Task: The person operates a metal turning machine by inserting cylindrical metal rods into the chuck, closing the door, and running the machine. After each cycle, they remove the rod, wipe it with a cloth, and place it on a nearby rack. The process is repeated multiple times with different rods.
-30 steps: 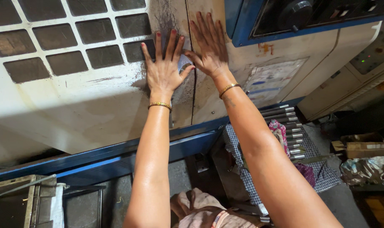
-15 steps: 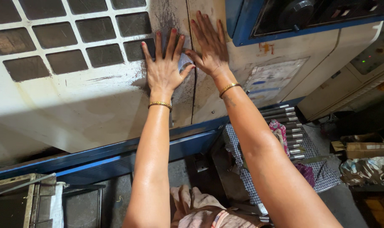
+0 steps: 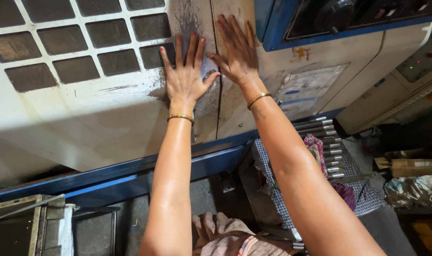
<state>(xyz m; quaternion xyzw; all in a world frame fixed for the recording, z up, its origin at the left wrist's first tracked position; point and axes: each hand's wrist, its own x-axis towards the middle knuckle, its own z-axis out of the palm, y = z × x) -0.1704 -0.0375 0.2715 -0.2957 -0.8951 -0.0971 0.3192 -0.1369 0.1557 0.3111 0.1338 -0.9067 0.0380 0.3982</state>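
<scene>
Both arms reach up to the front of a large cream-painted metal machine, and the work in hand is at the sliding door: the left hand (image 3: 186,78) lies flat, fingers spread, palm pressed on the right edge of the cream machine door with the grid of dark square window panes (image 3: 90,71), just left of the dark vertical seam (image 3: 219,95). The right hand (image 3: 236,50) is also flat and spread, pressed on the grimy cream fixed panel (image 3: 282,61) just right of that seam; the two thumbs nearly meet across it. Neither hand grips anything; each wrist carries a thin gold bangle (image 3: 181,116). Judging from how things lie, the door edge sits tight against the panel with only a narrow line between them, so the door appears closed or at the very start or end of its travel along the blue rail (image 3: 130,173) below; whether it is latched cannot be told. Nothing shows of the machine's inside. Above right is a blue-framed control recess (image 3: 320,19). Lower right, on a blue-and-white checked cloth (image 3: 353,166), a row of grey steel rods (image 3: 320,130) lies side by side, well apart from both hands and untouched. A brown cardboard box (image 3: 408,167) sits farther right on the floor.
</scene>
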